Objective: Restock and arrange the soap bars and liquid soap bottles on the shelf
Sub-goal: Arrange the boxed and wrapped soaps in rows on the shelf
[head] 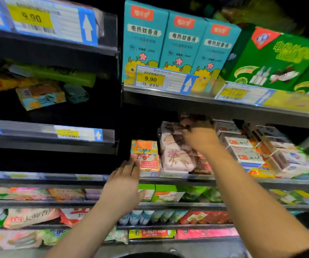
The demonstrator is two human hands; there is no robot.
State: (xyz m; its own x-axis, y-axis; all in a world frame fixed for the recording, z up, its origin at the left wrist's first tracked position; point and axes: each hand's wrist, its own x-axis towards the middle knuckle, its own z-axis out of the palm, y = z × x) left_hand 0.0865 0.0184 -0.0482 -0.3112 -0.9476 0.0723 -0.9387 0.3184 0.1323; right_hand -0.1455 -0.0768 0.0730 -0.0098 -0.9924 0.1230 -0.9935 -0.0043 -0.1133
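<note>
Our left hand (125, 180) touches the orange soap box (150, 164), fingers straight; our right hand (199, 138) — blurred, grip unclear — tops pink floral bars (176, 159) by white boxes (240, 142).

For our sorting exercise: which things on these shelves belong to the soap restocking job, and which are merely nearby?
Job: pink soap bars, orange soap boxes, white soap boxes, left hand, right hand.
Nearby: blue boxes, green box, price tag.
</note>
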